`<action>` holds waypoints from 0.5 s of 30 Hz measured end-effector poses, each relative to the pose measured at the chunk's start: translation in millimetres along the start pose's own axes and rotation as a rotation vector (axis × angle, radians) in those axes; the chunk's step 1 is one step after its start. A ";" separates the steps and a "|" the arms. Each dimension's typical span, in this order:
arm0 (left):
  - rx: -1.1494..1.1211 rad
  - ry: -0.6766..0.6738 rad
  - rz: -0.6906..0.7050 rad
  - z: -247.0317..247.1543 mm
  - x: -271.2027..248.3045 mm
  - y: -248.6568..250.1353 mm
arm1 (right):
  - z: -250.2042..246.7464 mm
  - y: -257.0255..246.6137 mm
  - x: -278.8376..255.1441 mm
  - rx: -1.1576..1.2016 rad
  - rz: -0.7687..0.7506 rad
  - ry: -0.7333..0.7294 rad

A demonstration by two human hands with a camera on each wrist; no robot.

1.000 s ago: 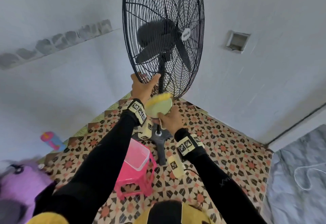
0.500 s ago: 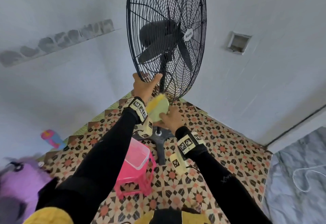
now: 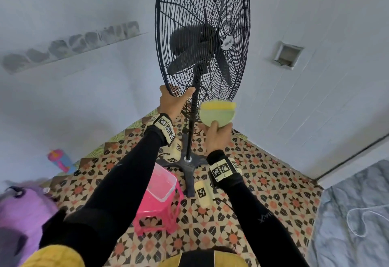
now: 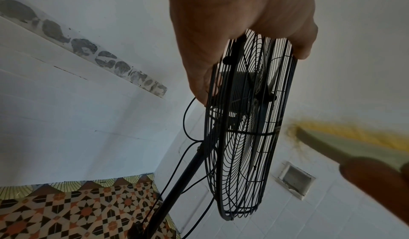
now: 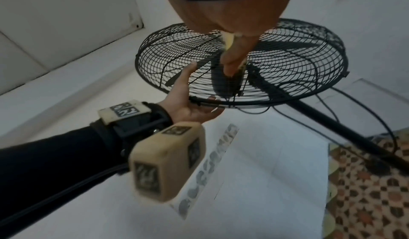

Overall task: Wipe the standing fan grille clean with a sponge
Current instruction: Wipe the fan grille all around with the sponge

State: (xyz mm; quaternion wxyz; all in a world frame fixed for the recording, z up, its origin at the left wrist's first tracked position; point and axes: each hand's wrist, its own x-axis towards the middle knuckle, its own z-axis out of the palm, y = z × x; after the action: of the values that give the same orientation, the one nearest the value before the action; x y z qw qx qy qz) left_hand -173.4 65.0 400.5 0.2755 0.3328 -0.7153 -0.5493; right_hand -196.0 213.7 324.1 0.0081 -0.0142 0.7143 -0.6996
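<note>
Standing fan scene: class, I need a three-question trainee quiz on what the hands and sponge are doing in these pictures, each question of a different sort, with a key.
1. True or false: the left hand grips the lower rim of the fan grille.
2. Multiple choice: the right hand holds the sponge at which place? A) by the bottom edge of the grille, B) on the pink stool, C) against the wall recess.
3. Fill in: on the pink stool sits a clear plastic ____.

Key: 1 true; 2 A; 3 container.
</note>
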 end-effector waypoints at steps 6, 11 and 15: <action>0.007 0.013 0.008 2.9 -2.9 -4.2 | -0.9 -0.5 -17.4 -0.148 -0.106 -0.318; -0.025 0.011 0.006 4.8 0.3 -1.9 | -8.0 10.8 -2.1 0.007 0.195 -0.087; -0.032 0.038 -0.006 10.7 -0.4 -7.5 | -15.6 23.3 14.3 -0.122 0.352 -0.159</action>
State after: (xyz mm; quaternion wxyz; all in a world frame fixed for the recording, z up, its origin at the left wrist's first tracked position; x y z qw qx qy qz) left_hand -180.0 70.4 390.6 0.2925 0.3408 -0.7002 -0.5549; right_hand -210.9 229.4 301.3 0.1856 0.0553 0.7439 -0.6396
